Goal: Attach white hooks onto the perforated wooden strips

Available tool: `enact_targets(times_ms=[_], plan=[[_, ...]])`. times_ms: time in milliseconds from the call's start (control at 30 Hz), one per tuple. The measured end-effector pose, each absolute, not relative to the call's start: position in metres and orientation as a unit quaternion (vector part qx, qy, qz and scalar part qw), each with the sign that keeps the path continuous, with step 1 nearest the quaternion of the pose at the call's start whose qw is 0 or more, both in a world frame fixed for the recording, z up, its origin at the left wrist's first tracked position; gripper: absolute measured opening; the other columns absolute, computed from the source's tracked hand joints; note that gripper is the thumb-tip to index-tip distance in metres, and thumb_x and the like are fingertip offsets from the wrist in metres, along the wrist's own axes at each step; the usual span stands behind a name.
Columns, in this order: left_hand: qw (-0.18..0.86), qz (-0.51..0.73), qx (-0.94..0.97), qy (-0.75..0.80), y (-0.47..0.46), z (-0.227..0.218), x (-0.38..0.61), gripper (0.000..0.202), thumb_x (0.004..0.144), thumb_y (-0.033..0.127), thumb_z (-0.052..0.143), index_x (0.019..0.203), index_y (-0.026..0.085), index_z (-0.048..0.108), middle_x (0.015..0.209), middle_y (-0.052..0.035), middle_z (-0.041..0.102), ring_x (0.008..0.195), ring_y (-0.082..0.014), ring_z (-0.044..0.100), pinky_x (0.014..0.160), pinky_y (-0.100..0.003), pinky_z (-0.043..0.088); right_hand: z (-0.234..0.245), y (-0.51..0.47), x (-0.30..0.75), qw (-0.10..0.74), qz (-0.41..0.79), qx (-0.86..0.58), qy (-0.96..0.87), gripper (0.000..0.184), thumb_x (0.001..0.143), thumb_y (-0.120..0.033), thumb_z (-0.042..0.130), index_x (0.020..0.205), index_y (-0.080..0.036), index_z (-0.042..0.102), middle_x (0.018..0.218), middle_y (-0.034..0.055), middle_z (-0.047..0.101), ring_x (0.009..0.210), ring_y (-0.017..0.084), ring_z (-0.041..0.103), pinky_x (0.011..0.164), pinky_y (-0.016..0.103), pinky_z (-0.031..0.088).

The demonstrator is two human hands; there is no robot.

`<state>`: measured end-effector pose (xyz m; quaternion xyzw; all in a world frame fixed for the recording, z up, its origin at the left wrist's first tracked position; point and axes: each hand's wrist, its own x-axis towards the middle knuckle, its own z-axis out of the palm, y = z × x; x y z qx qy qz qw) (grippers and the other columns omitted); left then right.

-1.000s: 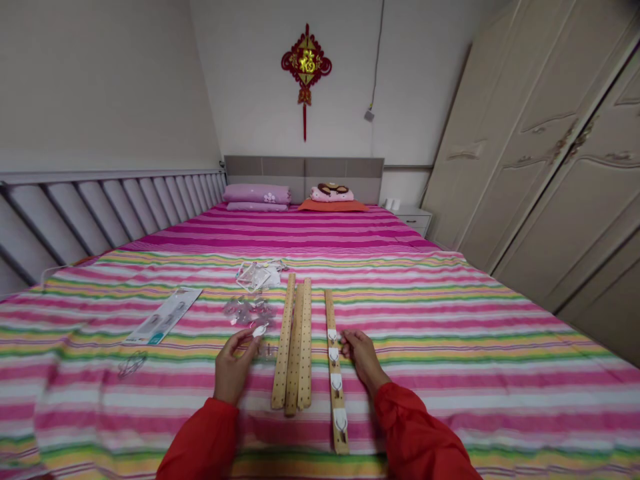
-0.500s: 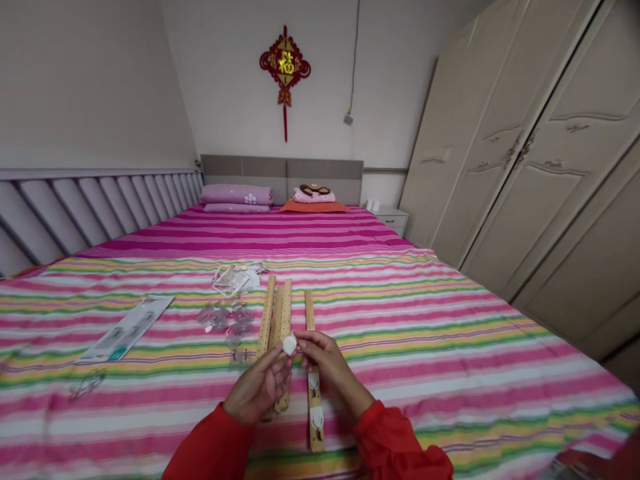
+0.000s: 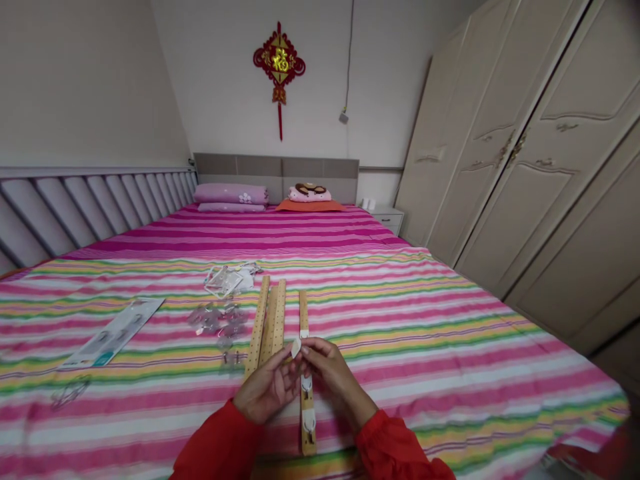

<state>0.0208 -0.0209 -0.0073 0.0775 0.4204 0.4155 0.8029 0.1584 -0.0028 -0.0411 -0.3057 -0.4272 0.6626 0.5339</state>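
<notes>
Between the fingertips of both hands is a small white piece, apparently an adhesive hook (image 3: 296, 348), tilted so that it looks narrow. My left hand (image 3: 270, 388) pinches it from the left, its lower fingers curled. From the right, my right hand (image 3: 331, 375) grips it with thumb and forefinger. Below the hands, a narrow wooden strip (image 3: 303, 308) lies lengthwise on the bed, partly covered by my fingers. White hooks (image 3: 309, 421) with metal parts sit along it. Just left lie several wooden rulers (image 3: 258, 323) dotted with holes, side by side.
Clear plastic hook pieces (image 3: 234, 327) lie left of the rulers, with opened packets (image 3: 225, 280) behind them. Farther left are a long hook package (image 3: 117, 333) and a loop of thin wire or clear plastic (image 3: 71, 392). A striped sheet (image 3: 425, 333) covers the bed.
The white piece has turned from nearly face-on to a narrower, tilted view. Both hands have shifted slightly over the strip, and the camera view has turned a little right.
</notes>
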Motion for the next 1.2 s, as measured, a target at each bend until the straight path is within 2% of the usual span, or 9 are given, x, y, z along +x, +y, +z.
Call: enact_targets(times_ms=[267, 467, 600, 667, 733, 867, 933, 1033, 1200], plan=[[0.805, 0.407, 0.064, 0.427, -0.021, -0.008, 0.029, 0.009, 0.079, 0.023, 0.066, 0.077, 0.016, 0.061, 0.054, 0.0049, 0.064, 0.043, -0.0076, 0.059, 0.053, -0.021, 0.049, -0.038, -0.004, 0.167, 0.530, 0.664, -0.310, -0.427, 0.033, 0.063, -0.034, 0.078, 0.094, -0.021, 0.074, 0.063, -0.0014, 0.066, 0.048, 0.007, 0.050, 0.049, 0.019, 0.037], [0.807, 0.384, 0.078, 0.442, -0.018, -0.017, 0.031, 0.014, 0.076, 0.026, 0.069, 0.073, 0.016, 0.059, 0.052, 0.0069, 0.059, 0.040, -0.0051, 0.054, 0.051, -0.020, 0.047, -0.038, 0.001, 0.173, 0.528, 0.648, -0.318, -0.447, 0.024, 0.061, -0.034, 0.080, 0.078, -0.019, 0.074, 0.060, -0.0007, 0.067, 0.047, 0.008, 0.052, 0.049, 0.021, 0.039], [0.763, 0.386, 0.202, 0.479, -0.014, -0.017, 0.034, 0.026, 0.070, 0.037, 0.072, 0.067, 0.015, 0.059, 0.049, 0.0075, 0.052, 0.037, -0.0024, 0.043, 0.044, -0.016, 0.039, -0.039, 0.007, 0.171, 0.545, 0.641, -0.322, -0.434, 0.022, 0.060, -0.035, 0.080, 0.071, -0.017, 0.072, 0.055, -0.0013, 0.064, 0.045, 0.008, 0.051, 0.046, 0.020, 0.039], [0.721, 0.387, 0.273, 0.505, -0.011, -0.015, 0.035, 0.032, 0.068, 0.045, 0.071, 0.068, 0.014, 0.061, 0.052, 0.0060, 0.054, 0.038, -0.0021, 0.041, 0.040, -0.015, 0.032, -0.042, 0.012, 0.169, 0.554, 0.643, -0.328, -0.414, 0.024, 0.060, -0.036, 0.080, 0.069, -0.017, 0.071, 0.052, -0.0016, 0.063, 0.044, 0.009, 0.051, 0.046, 0.020, 0.040], [0.662, 0.408, 0.336, 0.532, -0.006, -0.014, 0.036, 0.037, 0.066, 0.050, 0.069, 0.070, 0.014, 0.063, 0.058, 0.0034, 0.059, 0.045, -0.0040, 0.046, 0.042, -0.015, 0.032, -0.046, 0.016, 0.167, 0.562, 0.650, -0.338, -0.384, 0.024, 0.060, -0.036, 0.080, 0.069, -0.017, 0.069, 0.048, -0.0028, 0.060, 0.041, 0.008, 0.050, 0.044, 0.020, 0.041], [0.574, 0.479, 0.410, 0.522, 0.011, -0.018, 0.034, 0.038, 0.059, 0.050, 0.072, 0.073, 0.015, 0.066, 0.064, 0.0005, 0.064, 0.063, -0.0112, 0.057, 0.059, -0.020, 0.044, -0.051, 0.028, 0.165, 0.562, 0.659, -0.363, -0.343, 0.026, 0.058, -0.036, 0.081, 0.069, -0.016, 0.069, 0.046, -0.0035, 0.059, 0.040, 0.007, 0.050, 0.043, 0.018, 0.042], [0.564, 0.493, 0.434, 0.500, 0.022, -0.021, 0.032, 0.037, 0.057, 0.046, 0.074, 0.074, 0.015, 0.067, 0.065, 0.0002, 0.064, 0.064, -0.0122, 0.057, 0.062, -0.022, 0.045, -0.051, 0.035, 0.165, 0.558, 0.658, -0.372, -0.342, 0.027, 0.058, -0.036, 0.081, 0.069, -0.015, 0.069, 0.047, -0.0023, 0.061, 0.040, 0.007, 0.051, 0.042, 0.017, 0.042], [0.562, 0.488, 0.435, 0.506, 0.034, -0.021, 0.031, 0.034, 0.056, 0.042, 0.075, 0.074, 0.014, 0.068, 0.063, 0.0002, 0.064, 0.062, -0.0117, 0.057, 0.058, -0.021, 0.043, -0.048, 0.046, 0.166, 0.554, 0.656, -0.384, -0.340, 0.029, 0.056, -0.036, 0.081, 0.071, -0.014, 0.070, 0.050, -0.0011, 0.063, 0.041, 0.007, 0.052, 0.043, 0.018, 0.044], [0.601, 0.469, 0.392, 0.514, 0.035, -0.016, 0.030, 0.035, 0.057, 0.041, 0.076, 0.078, 0.015, 0.068, 0.068, -0.0019, 0.067, 0.065, -0.0123, 0.060, 0.057, -0.021, 0.045, -0.047, 0.054, 0.168, 0.558, 0.657, -0.383, -0.332, 0.029, 0.053, -0.033, 0.083, 0.071, -0.015, 0.070, 0.053, -0.0006, 0.065, 0.045, 0.010, 0.056, 0.045, 0.020, 0.048]])
